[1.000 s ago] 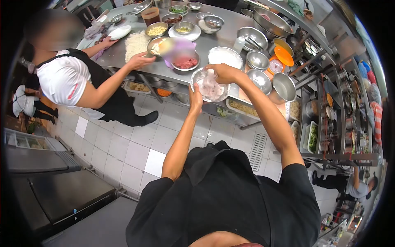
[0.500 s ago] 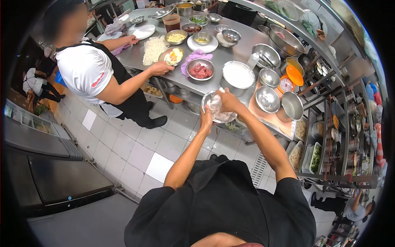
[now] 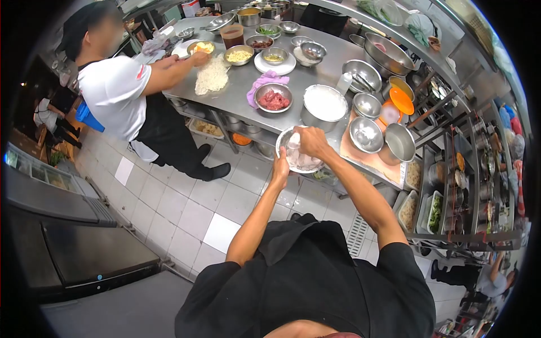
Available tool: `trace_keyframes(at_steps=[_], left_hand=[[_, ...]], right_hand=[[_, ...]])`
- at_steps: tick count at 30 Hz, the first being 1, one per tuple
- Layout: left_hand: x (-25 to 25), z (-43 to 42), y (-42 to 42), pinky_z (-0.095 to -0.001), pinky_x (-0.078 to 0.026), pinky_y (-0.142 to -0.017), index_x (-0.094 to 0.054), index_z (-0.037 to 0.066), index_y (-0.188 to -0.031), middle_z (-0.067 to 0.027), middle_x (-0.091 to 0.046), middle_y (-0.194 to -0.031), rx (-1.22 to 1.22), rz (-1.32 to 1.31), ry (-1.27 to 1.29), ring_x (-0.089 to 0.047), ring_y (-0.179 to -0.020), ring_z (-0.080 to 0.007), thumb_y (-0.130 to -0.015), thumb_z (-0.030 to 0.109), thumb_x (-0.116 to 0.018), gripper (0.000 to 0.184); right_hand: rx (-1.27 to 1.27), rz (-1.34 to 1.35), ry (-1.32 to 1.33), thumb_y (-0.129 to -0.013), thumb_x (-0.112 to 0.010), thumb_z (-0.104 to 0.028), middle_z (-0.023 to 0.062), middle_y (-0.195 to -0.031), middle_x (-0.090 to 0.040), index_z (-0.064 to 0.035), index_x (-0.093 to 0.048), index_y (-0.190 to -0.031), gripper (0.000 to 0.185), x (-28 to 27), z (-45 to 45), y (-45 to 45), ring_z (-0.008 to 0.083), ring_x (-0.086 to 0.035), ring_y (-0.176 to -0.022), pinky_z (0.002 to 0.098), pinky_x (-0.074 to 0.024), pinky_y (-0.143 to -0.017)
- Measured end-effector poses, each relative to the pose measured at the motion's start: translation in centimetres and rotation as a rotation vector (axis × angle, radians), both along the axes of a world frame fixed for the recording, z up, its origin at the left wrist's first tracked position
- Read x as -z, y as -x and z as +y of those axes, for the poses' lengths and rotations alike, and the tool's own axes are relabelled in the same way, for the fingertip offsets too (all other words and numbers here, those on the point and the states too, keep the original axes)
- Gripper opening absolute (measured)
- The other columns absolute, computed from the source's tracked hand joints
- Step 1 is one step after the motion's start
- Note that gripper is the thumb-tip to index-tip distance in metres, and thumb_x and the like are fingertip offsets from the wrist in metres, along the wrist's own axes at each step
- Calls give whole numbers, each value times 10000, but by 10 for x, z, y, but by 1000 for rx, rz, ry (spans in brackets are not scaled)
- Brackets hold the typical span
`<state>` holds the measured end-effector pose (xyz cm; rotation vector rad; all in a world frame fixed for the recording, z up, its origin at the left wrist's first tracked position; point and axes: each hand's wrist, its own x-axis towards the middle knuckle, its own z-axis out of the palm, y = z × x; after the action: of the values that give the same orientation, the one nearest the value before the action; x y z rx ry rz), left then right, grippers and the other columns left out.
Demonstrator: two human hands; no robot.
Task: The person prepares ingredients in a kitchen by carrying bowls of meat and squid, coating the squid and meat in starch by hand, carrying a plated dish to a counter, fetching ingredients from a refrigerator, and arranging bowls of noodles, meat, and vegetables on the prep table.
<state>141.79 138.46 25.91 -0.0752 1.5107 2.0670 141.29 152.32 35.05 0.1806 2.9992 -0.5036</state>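
Observation:
My left hand [image 3: 280,169] grips the near-left rim of a metal bowl [image 3: 285,135], held just off the table's front edge. Inside lie pale pieces of raw meat [image 3: 304,161] with a white coating. My right hand [image 3: 311,142] is over the bowl, its fingers closed around a white-coated lump [image 3: 293,140]; its exact kind is unclear. Just beyond stands a metal pot [image 3: 326,106] full of white powder. A bowl of raw red meat [image 3: 274,99] sits to its left, beside a purple cloth [image 3: 269,80].
Along the steel table [image 3: 248,84] stand several ingredient bowls and a heap of white noodles [image 3: 212,80]. Empty metal bowls [image 3: 366,135] and an orange scale [image 3: 391,112] are at the right. A co-worker [image 3: 121,96] stands at the left. Shelving [image 3: 479,186] lines the right side.
My right hand has shifted slightly within the bowl, showing more of the meat. The co-worker has moved a bowl of yellow-and-white food back and left, past the noodles.

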Motion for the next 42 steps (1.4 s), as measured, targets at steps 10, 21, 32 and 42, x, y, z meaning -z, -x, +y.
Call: trace_keyframes(at_steps=[10,21,32,42], left_hand=[[18,-6,29,-398,-555,-735,-253,99,-1407,-146,-415,-1342,10,-20,-77,-511,-1136,-257,-957,501,-335,609],[-8,-19,23,-355,-558,-636,-362,62,-1342,-115,-534,-1210,38,-49,-194,-576,-1023,-214,-953,511,-344,594],[11,-7,21,-336,-542,-612,-334,44,-1356,-120,-543,-1211,-64,-17,-66,-614,-936,-207,-951,525,-327,629],[2,-11,43,-370,-541,-772,-355,45,-1339,-124,-526,-1238,-90,93,-166,-591,-1043,-227,-942,537,-354,632]], right_hand=[[-323,-115,87,-593,-623,-11,211,-1011,-627,-102,-608,-1129,544,-46,6,16,376,-594,-963,436,-476,-831],[-351,1,64,-583,-710,-74,278,-1312,-415,-134,-522,-1219,666,4,-17,5,396,-539,-1085,428,-447,-927],[-91,-22,-220,-575,-688,-129,201,-916,-650,-81,-658,-1009,438,-20,-8,29,324,-636,-867,423,-514,-718],[-407,-122,130,-580,-702,-53,186,-1057,-628,-164,-534,-1251,700,-74,-3,23,345,-586,-1023,427,-492,-845]])
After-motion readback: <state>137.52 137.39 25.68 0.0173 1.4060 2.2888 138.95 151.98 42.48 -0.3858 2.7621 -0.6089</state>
